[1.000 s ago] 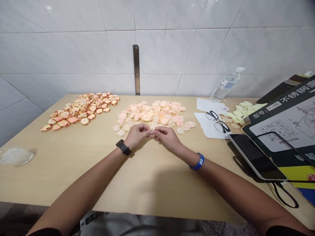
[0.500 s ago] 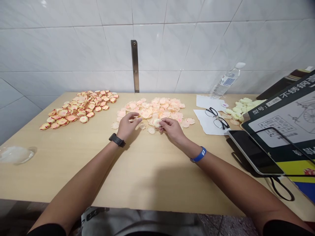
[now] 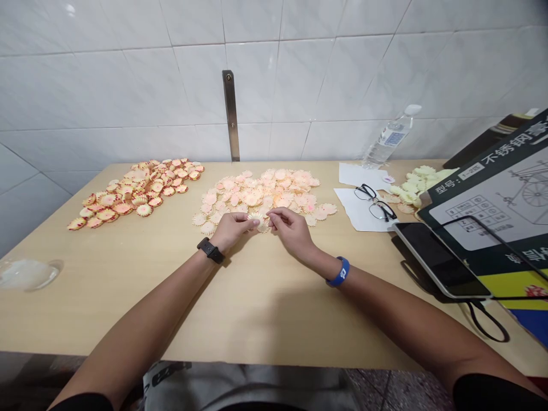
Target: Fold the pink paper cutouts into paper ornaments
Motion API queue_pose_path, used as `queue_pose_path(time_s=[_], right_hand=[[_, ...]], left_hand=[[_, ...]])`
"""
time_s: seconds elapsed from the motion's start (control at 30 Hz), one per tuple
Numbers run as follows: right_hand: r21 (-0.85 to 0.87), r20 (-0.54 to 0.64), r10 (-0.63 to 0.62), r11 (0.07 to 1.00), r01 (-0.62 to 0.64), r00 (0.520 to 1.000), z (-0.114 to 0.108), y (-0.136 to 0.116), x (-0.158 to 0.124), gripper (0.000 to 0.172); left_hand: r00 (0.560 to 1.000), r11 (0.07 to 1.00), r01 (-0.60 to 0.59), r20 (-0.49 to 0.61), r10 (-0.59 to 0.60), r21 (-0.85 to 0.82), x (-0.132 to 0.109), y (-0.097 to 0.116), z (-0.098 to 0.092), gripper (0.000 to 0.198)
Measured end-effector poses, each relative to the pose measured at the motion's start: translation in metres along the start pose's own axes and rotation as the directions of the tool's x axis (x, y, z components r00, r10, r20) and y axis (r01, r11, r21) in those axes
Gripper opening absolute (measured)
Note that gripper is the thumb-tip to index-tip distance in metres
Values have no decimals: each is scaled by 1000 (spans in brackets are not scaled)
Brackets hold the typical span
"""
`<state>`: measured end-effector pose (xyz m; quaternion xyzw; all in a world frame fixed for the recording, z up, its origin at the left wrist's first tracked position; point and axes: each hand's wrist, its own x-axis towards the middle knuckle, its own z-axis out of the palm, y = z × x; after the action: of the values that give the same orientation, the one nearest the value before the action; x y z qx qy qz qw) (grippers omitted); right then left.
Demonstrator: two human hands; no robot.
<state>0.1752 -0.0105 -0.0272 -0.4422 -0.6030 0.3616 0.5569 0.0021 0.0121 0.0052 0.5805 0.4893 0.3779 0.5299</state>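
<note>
Two hands have closed in again since the last frame: the left hand (image 3: 231,231) pinches a pale peach scalloped flower-shaped disc (image 3: 258,223) above the near edge of a loose pile of matching discs (image 3: 257,193); the right hand (image 3: 291,229) sits just beside it, grip unclear. Farther out: orange red-edged discs (image 3: 137,193) left, pale yellow discs (image 3: 411,191) right.

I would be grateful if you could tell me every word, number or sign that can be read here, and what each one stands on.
"型号:" on the dark printed board, followed by a small white label, possibly "1-2", too blurred to be sure.
"不锈钢" on the same board, with further characters cut off at the edge.
Label on the water bottle: too small to read.
White mark on the blue wristband: too small to read.
</note>
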Motion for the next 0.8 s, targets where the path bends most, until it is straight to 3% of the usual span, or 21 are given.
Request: queue_pose_path(time_s=[0.13, 0.4, 0.5, 0.67, 0.8], right_hand=[[-49, 11, -24, 998, 24, 1000, 0, 0, 0, 20], [-208, 134, -208, 950, 232, 969, 2, -2, -1, 7], [-258, 74, -220, 938, 231, 973, 1, -1, 0, 10], [-275, 33, -209, 938, 210, 977, -3, 3, 4, 12], [-297, 39, -183, 937, 186, 982, -6, 3, 5, 13]], left_hand=[[1000, 1000, 20, -1, -20, 13, 0, 2, 1, 46], [999, 999, -35, 33, 34, 15, 1, -4, 1, 49], [996, 999, -45, 83, 45, -4, 2, -6, 0, 47], [983, 972, 24, 182, 19, -232, 2, -5, 0, 52], [991, 984, 6, 132, 18, -180, 1, -4, 1, 41]])
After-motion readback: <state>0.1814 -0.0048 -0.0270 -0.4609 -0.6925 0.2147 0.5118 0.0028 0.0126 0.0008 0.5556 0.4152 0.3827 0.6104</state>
